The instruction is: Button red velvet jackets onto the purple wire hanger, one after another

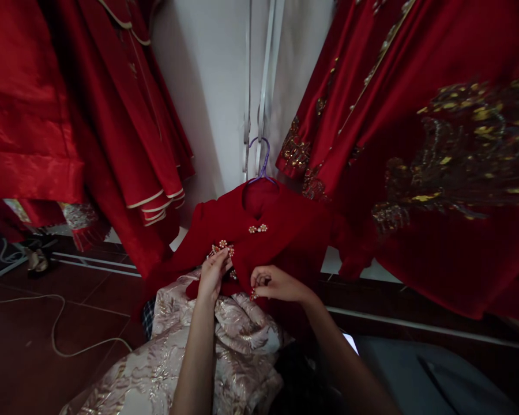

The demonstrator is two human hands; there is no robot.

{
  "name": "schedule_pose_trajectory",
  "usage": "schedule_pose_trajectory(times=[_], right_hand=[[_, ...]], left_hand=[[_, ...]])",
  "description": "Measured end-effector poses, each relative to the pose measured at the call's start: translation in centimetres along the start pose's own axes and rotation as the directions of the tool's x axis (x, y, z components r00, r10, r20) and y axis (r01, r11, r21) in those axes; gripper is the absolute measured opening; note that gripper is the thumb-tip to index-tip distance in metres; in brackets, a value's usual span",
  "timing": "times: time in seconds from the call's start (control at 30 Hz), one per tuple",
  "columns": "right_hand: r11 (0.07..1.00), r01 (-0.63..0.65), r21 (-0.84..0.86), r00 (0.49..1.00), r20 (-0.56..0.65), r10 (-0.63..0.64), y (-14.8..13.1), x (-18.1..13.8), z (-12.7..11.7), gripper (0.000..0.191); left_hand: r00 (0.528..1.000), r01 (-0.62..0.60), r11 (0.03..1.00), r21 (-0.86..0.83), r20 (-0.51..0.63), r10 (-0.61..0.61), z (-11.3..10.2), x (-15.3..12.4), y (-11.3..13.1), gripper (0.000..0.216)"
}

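Note:
A red jacket [285, 230] hangs on a purple hanger [263, 164], with a pearly flower clasp [258, 229] across its front below the neckline. My left hand [213, 274] is closed in a pinch on the jacket's front edge, beside a gold flower ornament [223, 245] with beads. Lower right of it, my right hand [277, 283] has its fingers curled together at a small beaded clasp [254, 295] on the red cloth. Pale pink brocade [155, 363] with a metallic pattern lies under my hands and forearms.
Red garments [130, 115] hang at the left, and more with gold sequins [471, 144] at the right. Metal straps [263, 75] run down the pale wall to the hanger. A cable [60, 323] curves over the tiled floor. A grey surface [428, 374] lies lower right.

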State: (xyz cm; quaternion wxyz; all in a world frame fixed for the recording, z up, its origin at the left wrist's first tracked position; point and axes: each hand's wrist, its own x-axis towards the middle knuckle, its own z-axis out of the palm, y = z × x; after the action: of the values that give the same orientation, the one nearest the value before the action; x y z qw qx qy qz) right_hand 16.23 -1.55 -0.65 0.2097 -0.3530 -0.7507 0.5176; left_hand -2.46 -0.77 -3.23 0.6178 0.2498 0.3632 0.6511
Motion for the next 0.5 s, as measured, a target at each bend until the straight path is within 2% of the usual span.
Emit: schedule_pose_trajectory(times=[0.17, 0.37, 0.5], right_hand=[[1.0, -0.002, -0.006, 1.0, 0.0, 0.002, 0.06, -0.02, 0.12, 0.012], [1.0, -0.013, -0.017, 1.0, 0.008, 0.013, -0.07, -0.2, 0.06, 0.012], [0.999, -0.019, -0.026, 1.0, 0.015, 0.02, -0.25, -0.29, 0.11, 0.012]], left_hand=[[0.999, -0.041, 0.998, 0.04, -0.012, 0.041, -0.07, -0.12, 0.0, 0.022], [0.993, -0.097, 0.978, 0.185, -0.053, 0.108, -0.06, -0.37, 0.15, 0.031], [0.99, -0.103, 0.977, 0.185, -0.079, 0.119, 0.08, -0.52, 0.12, 0.03]])
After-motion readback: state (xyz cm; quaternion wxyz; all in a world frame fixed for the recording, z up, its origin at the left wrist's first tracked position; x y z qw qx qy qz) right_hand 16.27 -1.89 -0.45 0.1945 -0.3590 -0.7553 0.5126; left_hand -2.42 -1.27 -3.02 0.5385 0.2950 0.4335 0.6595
